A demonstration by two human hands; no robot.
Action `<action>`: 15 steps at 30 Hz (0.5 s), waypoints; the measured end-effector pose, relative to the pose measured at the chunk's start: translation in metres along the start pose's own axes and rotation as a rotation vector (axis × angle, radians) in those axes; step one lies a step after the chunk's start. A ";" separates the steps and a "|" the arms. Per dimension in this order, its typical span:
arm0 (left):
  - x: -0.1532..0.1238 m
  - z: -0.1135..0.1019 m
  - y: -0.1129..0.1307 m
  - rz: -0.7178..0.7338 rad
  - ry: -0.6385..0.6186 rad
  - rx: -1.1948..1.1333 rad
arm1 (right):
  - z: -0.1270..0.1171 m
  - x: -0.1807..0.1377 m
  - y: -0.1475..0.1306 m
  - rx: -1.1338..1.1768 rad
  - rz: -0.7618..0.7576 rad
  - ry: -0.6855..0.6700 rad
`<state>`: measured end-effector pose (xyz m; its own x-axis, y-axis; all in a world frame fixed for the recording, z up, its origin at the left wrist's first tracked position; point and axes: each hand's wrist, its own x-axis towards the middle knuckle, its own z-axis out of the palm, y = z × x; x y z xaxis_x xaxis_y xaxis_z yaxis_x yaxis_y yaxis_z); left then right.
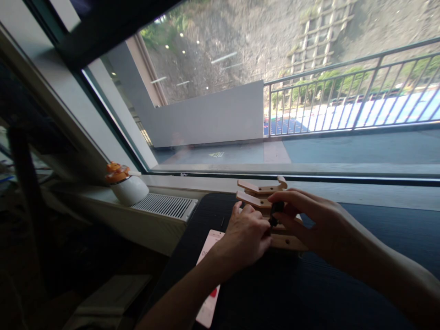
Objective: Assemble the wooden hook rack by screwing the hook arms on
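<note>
A pale wooden assembly (288, 243) of several slats with upturned, hook-like ends and small dark holes lies on the dark table. My right hand (316, 220) pinches a short black-handled screwdriver (277, 209) between thumb and fingers, tilted with its tip down at the slats. My left hand (245, 231) is closed with curled fingers over the left side of the assembly, close to the screwdriver's tip. Its fingertips and the exact contact point are hidden. Beyond both hands, the far slat (259, 188) shows two holes.
A phone (206, 307) with its screen lit lies under my left forearm. Near it is a small thin dark piece (222, 222). A white pot-like object with an orange top (129, 189) stands on the ledge beside a vent grille (165, 207). The window (206, 114) borders the dark table (268, 293).
</note>
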<state>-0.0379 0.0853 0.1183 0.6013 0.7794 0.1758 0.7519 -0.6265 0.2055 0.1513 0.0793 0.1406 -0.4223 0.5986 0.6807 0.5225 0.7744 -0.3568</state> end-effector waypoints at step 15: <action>-0.001 0.004 0.000 -0.006 0.032 -0.018 | -0.001 0.002 -0.002 -0.004 -0.018 0.023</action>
<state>-0.0379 0.0843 0.1144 0.5878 0.7824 0.2056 0.7501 -0.6223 0.2238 0.1500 0.0791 0.1436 -0.4146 0.5797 0.7015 0.5183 0.7840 -0.3416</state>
